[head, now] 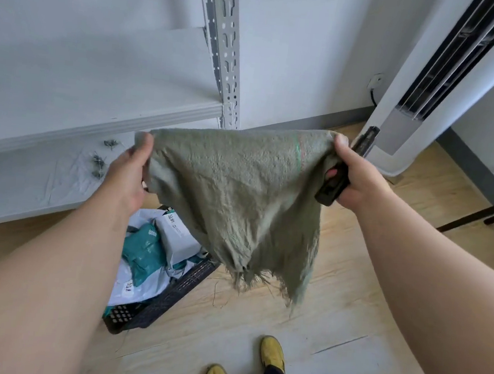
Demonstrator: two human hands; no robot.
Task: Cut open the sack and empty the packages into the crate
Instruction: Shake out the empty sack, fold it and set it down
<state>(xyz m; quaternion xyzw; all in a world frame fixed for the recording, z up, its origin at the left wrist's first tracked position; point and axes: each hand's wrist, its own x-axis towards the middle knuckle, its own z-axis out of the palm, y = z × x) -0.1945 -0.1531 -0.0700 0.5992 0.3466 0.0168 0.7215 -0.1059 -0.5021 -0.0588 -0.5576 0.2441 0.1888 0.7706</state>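
White metal shelving [97,103], standing air conditioner [430,84], perhaps screws [98,162].

Packages [155,253] in crate [168,300], sack [233,191] above

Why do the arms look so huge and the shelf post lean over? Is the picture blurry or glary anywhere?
Head view: wide-angle lens swells the forearms near the bottom edge and tilts the shelf post and air conditioner. Light is soft and even, with no hard glare. The sack, held by the left hand and right hand, looks slightly soft; the packages in the crate read clearly.
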